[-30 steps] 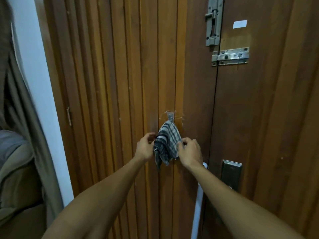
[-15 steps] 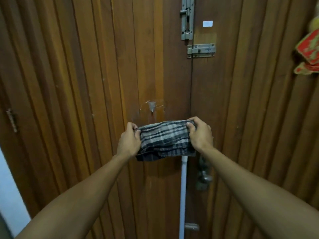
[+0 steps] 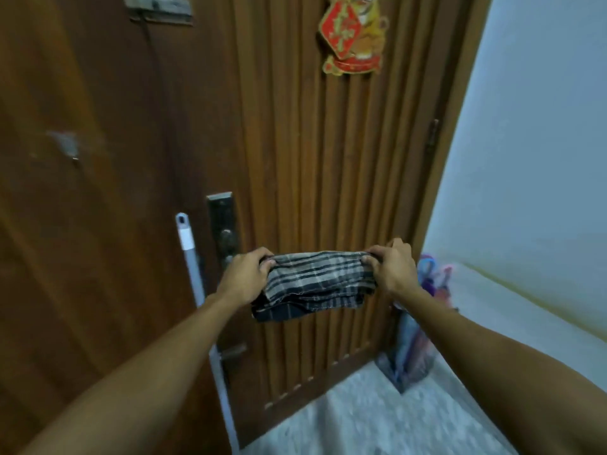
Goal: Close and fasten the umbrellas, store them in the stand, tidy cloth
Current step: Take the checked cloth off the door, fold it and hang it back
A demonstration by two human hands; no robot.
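Head view: The left hand [image 3: 244,279] and right hand [image 3: 392,269] each grip one upper end of the plaid cloth [image 3: 313,285], fingers closed over its top edge. The cloth is folded, stretched level between the hands, and held in the air in front of the wooden door [image 3: 312,159], not touching it. The umbrellas [image 3: 433,277] stand upright in the stand [image 3: 405,369] at the far right, in the corner between door and wall [image 3: 532,159], just beyond the right forearm. A white pole [image 3: 197,284] leans against the door to the left of the hands, beside the door lock plate [image 3: 223,224]. A red ornament [image 3: 353,34] hangs high on the door.
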